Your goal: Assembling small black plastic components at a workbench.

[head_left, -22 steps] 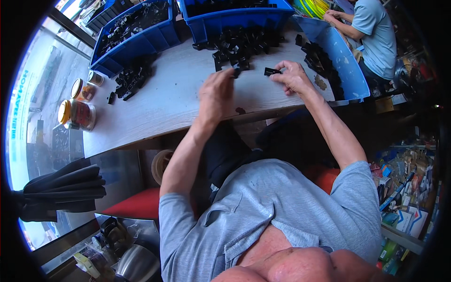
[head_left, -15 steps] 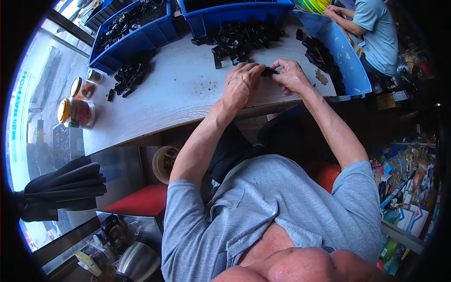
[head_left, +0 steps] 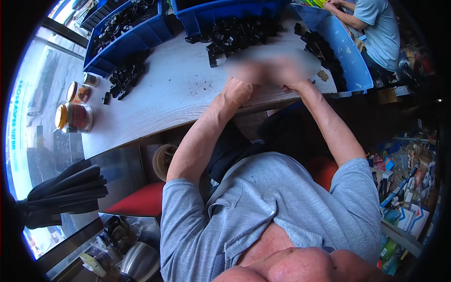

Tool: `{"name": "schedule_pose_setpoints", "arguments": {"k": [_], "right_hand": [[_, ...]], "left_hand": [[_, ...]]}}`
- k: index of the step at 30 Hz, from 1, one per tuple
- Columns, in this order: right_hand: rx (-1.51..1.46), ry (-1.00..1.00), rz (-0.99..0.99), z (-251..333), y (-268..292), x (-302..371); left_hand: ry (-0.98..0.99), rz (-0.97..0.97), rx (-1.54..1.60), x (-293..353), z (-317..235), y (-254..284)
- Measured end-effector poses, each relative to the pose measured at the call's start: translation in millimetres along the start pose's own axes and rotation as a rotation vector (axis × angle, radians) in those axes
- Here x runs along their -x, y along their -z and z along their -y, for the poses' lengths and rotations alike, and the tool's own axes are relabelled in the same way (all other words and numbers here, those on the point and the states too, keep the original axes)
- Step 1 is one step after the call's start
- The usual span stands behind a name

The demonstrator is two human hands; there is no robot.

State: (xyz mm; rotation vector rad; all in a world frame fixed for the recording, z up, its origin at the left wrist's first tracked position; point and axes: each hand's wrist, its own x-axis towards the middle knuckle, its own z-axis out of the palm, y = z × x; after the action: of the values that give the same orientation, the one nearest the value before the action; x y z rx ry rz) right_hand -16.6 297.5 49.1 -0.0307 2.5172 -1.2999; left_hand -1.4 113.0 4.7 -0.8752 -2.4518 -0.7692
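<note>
A heap of small, shiny black pieces (head_left: 239, 35) is spread on the pale, wood-grained worktop (head_left: 174, 89), at the top middle of the frame. It is set just past the hands, maybe so that a piece can be picked up with only a short reach. A smaller pile of black pieces (head_left: 126, 77) is seen at the upper left, next to a deep blue plastic tub (head_left: 131, 49) full of more. Another deep blue plastic tub (head_left: 202, 21) is stood behind the middle heap, perhaps so that lots of pieces are kept close by. At the upper right, a pale blue plastic tub (head_left: 350, 61) is seen with dark pieces along its near side. A clear jar with a yellow lid (head_left: 77, 117) is put off at the left side, likely so that it is out of the way.

The left hand (head_left: 240, 81) and the right hand (head_left: 293, 75) are held close together over the near edge of the worktop, just below the heap. Both are hidden by a grey blur, so it cannot be told if the fingers are wide or narrow, or if a black piece is held. The left forearm (head_left: 204, 129) is slanted up and to the right, the right forearm (head_left: 331, 120) up and to the left, and both elbows are bent.
</note>
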Motion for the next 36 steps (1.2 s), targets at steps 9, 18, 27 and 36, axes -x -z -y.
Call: {"name": "schedule_pose_setpoints", "arguments": {"k": [9,18,27,36], "right_hand": [[-0.048,0.025,0.021,-2.7,-1.0,-1.7],[-0.128,-0.162,-0.19,-5.0,12.9,-12.9],[-0.042,-0.126,-0.566,-30.0,71.2,-85.0],[-0.294,-0.433,-0.767,-64.0,134.6,-118.0]], "left_hand": [[-0.005,0.109,-0.155,11.2,-12.0,5.3],[0.062,-0.041,0.037,24.0,-16.1,15.6],[0.102,-0.089,-0.037,20.7,-10.2,12.4],[0.149,-0.086,-0.016,19.2,-8.7,6.0]]}}
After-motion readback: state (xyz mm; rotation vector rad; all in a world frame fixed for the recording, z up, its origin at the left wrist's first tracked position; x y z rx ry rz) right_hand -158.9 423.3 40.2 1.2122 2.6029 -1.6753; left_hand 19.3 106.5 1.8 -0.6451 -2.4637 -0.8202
